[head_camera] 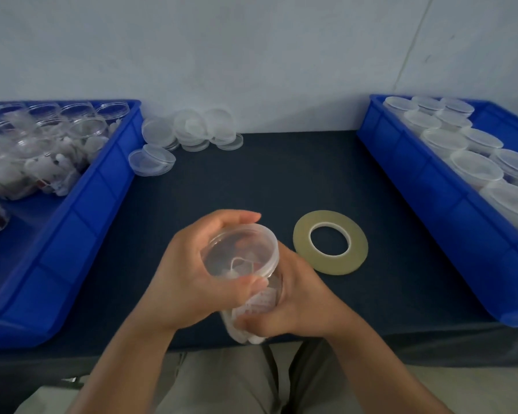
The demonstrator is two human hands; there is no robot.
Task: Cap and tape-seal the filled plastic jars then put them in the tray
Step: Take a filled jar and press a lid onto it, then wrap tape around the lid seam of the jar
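Jar point(262, 306): filled, tilted, table's near edge
Left hand point(186, 282): curled round lid point(240, 252)
Right hand point(299, 300): gripping jar body
Right tray point(449, 222): capped jars point(476, 168)

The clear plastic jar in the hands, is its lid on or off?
On: the clear round lid, gripped by the left hand, caps the clear plastic jar. Tightness: cannot tell.

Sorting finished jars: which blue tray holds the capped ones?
The right tray: its jars are capped, while the left tray holds uncapped jars.
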